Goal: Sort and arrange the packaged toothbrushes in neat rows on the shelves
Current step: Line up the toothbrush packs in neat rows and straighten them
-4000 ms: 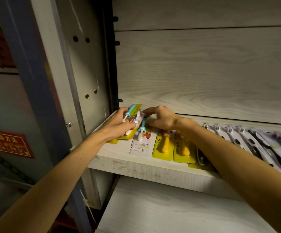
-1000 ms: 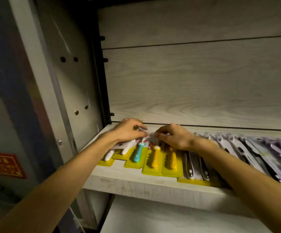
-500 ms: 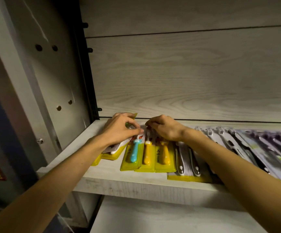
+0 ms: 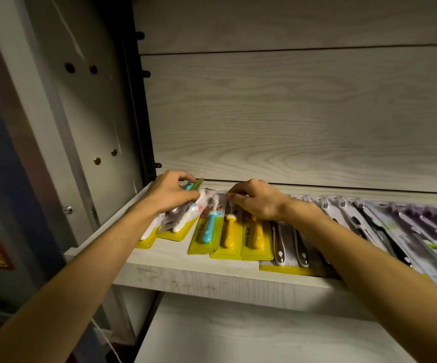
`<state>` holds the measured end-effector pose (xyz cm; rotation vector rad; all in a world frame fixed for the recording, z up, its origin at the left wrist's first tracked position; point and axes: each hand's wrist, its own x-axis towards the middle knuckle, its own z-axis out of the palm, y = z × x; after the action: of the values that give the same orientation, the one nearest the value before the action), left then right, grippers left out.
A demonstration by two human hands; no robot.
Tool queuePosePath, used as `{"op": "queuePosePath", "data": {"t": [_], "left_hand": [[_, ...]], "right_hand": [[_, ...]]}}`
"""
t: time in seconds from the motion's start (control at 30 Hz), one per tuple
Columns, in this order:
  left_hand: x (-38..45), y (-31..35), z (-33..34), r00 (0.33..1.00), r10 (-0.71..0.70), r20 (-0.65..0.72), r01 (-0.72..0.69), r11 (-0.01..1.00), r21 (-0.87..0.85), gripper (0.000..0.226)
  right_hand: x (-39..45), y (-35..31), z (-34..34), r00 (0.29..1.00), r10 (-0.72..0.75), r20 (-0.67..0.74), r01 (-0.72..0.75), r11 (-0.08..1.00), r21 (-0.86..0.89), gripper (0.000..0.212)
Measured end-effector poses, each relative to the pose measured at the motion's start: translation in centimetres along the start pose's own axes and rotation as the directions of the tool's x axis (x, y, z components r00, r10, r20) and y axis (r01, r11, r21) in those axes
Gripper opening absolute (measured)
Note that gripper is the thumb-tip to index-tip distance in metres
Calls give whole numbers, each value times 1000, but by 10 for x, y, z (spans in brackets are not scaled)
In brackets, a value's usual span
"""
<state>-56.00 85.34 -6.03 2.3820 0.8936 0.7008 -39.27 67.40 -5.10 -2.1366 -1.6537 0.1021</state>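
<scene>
Toothbrush packs lay in a row on the shelf (image 4: 175, 277), their lower ends toward its front edge. From the left, the left hand (image 4: 171, 193) rested with curled fingers gripping the white-handled packs (image 4: 178, 226) near the side panel (image 4: 91, 132), followed by the blue-handled pack (image 4: 207, 235) and two orange-handled packs (image 4: 241, 239). The right hand (image 4: 260, 199) pinched the top edges of those yellow cards with bent fingertips, while silver-handled packs (image 4: 290, 251) and purple packs (image 4: 427, 231) continued the row, overlapping, to the right.
</scene>
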Motion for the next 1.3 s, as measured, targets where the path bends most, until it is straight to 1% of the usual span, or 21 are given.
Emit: {"op": "queuePosePath", "data": {"t": [0.1, 0.17, 0.27, 0.37, 0.47, 0.53, 0.6, 0.63, 0.67, 0.7, 0.77, 0.8, 0.83, 0.87, 0.97, 1.1, 1.13, 1.17, 1.27, 1.3], "left_hand": [[-2, 5, -1, 991, -71, -117, 60, 994, -95, 27], [-1, 5, -4, 986, -96, -137, 73, 984, -163, 20], [-1, 4, -4, 982, -88, -170, 50, 976, -214, 20], [-1, 9, 1, 991, -5, -130, -35, 953, -299, 15], [-2, 18, 6, 995, 78, -67, -96, 933, -348, 11], [-4, 22, 5, 996, 65, -62, -86, 889, -450, 6], [-4, 25, 2, 997, 50, -62, -77, 814, -575, 10], [-3, 26, 0, 996, 56, -67, -85, 802, -591, 11], [-3, 26, -1, 996, 58, -61, -83, 804, -589, 11], [-2, 24, -1, 997, 54, -49, -72, 830, -553, 9], [0, 16, 2, 998, 54, 13, -45, 920, -389, 9], [-1, 13, 4, 995, 67, 67, -44, 952, -301, 16], [-2, 11, 7, 989, 84, 119, -52, 967, -250, 21], [-4, 12, 8, 982, 110, 152, -73, 969, -235, 23], [-11, 17, 7, 963, 178, 201, -121, 956, -268, 24], [-15, 23, 10, 946, 199, 257, -91, 921, -378, 23], [-15, 25, 10, 946, 195, 259, -82, 918, -389, 23], [-15, 26, 10, 948, 188, 257, -79, 920, -383, 23], [-11, 25, 8, 958, 176, 227, -96, 941, -325, 24], [-9, 23, 7, 960, 175, 216, -106, 948, -300, 24]], "right_hand": [[-2, -1, 0, 1000, 5, -1, -5, 1000, 0, 32], [-4, -2, -1, 1000, 8, -3, -8, 1000, -1, 31], [-6, -1, -3, 1000, 12, -1, -12, 1000, 8, 31], [-9, -3, -4, 1000, 13, -14, -12, 999, 52, 31], [-9, -2, -5, 998, 13, -69, -5, 992, 123, 30], [-8, 0, -5, 995, 33, -90, -19, 988, 151, 37], [-7, 2, -4, 995, 48, -84, -34, 986, 161, 43], [-7, 3, -3, 996, 51, -77, -38, 986, 160, 44], [-6, 3, -2, 996, 54, -68, -43, 987, 156, 46], [-5, 3, -2, 996, 58, -61, -48, 987, 153, 48], [-4, 5, -1, 996, 68, -50, -60, 988, 144, 52], [-4, 5, 0, 996, 72, -47, -65, 988, 141, 53], [-4, 6, 0, 996, 74, -48, -67, 988, 136, 54], [-4, 6, 0, 996, 70, -54, -63, 990, 125, 55], [-5, 4, -1, 997, 20, -73, -14, 996, 83, 59], [-4, -2, 2, 1000, 6, -24, -1, 984, 180, 60], [-5, -4, 1, 1000, 5, -14, -3, 983, 182, 60], [-6, -4, 0, 1000, 0, -21, 4, 987, 161, 59], [-11, -6, -8, 995, -56, -84, 56, 998, 4, 53], [-12, -7, -11, 994, -76, -83, 74, 997, -34, 52]]}}
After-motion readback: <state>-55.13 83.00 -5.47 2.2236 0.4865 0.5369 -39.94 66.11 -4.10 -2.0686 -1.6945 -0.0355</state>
